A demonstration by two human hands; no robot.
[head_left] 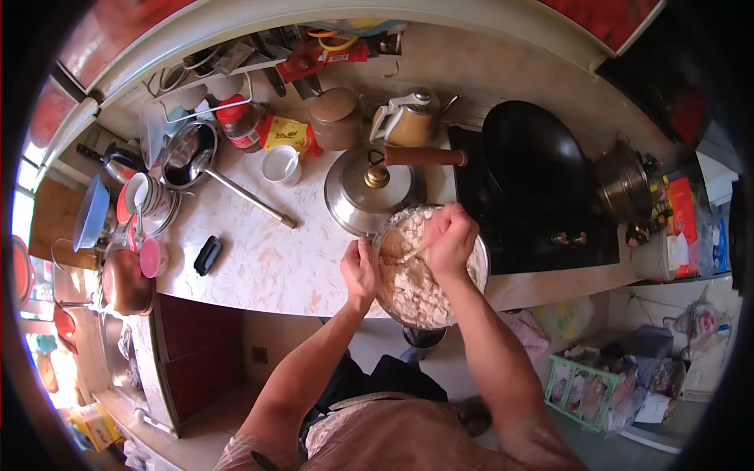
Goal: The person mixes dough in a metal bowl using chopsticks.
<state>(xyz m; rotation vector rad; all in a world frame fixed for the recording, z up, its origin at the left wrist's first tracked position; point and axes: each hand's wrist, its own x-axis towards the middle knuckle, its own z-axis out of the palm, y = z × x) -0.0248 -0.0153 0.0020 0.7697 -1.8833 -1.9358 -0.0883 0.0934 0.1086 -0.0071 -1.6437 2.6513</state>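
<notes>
A wide metal bowl sits at the counter's front edge, full of lumpy, pale flour dough. My left hand grips the bowl's left rim, its fingers against the outer wall. Above the dough, my right hand is closed around pale chopsticks that slant down into the mixture; their tips are hidden in it. Just behind the bowl is a steel pot with a glass lid.
A black wok rests on the stove at right. Behind stand a kettle and a brown jar. Leftward are a white cup, a long-handled ladle, stacked bowls and a small black object.
</notes>
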